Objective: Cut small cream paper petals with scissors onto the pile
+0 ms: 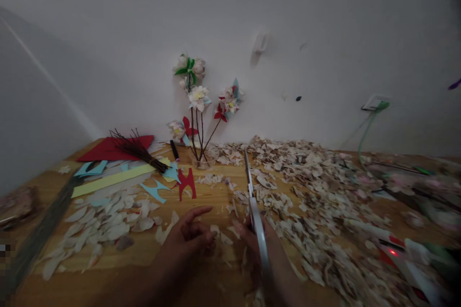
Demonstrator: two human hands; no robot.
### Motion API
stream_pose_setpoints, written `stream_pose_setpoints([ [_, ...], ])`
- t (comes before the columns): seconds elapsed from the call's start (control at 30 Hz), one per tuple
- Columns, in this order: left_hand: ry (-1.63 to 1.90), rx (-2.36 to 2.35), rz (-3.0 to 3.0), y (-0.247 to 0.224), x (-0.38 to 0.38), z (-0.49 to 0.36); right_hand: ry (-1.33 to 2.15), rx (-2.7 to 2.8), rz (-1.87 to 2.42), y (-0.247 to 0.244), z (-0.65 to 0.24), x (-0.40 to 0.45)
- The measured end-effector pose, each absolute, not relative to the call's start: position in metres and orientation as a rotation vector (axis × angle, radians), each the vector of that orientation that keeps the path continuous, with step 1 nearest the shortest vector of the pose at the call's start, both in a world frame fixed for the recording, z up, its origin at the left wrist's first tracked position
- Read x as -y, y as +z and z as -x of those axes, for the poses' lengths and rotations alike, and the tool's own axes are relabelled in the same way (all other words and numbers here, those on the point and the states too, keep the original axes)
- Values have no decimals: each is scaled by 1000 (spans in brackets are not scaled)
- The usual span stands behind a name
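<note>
My right hand (pixel 262 249) is wrapped round a pair of scissors (pixel 255 216), whose narrow blades point away from me toward the wall. To its left, my left hand (pixel 190 237) hovers low over the table with the index finger stretched out and the other fingers curled near the thumb. Whether something small sits between those fingertips is too dim to tell. Pale petals (pixel 108 220) lie in a loose pile left of my left hand. Cut red paper (pixel 186 184) and cut blue paper (pixel 154 191) rest beyond it.
Paper-and-petal flowers (pixel 199 97) stand on twigs in a clear holder (pixel 201 162) by the wall. Dried petals (pixel 309 192) cover the right side. A twig bundle (pixel 144 153) lies on red sheets (pixel 108 147). A device with a red light (pixel 403 259) is at the right.
</note>
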State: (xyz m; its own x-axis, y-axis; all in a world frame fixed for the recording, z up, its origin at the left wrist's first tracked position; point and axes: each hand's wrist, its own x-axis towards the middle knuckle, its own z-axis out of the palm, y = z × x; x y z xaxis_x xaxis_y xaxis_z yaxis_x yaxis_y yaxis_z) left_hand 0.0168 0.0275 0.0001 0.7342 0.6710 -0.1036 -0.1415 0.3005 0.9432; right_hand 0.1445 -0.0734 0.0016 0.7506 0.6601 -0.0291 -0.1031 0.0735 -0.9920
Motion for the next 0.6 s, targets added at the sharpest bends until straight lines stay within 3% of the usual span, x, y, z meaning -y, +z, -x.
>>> stream_pose_setpoints([
  [0.23,540,-170,-2097,-28,-4,-4,475,357,1423,41,-162,92],
  [0.43,383,-227,-2298,-32,-2,0,367,309,1307,61,-181,107],
  [0.6,350,-159,-2247,-50,24,-24,217,351,1511,71,-202,136],
])
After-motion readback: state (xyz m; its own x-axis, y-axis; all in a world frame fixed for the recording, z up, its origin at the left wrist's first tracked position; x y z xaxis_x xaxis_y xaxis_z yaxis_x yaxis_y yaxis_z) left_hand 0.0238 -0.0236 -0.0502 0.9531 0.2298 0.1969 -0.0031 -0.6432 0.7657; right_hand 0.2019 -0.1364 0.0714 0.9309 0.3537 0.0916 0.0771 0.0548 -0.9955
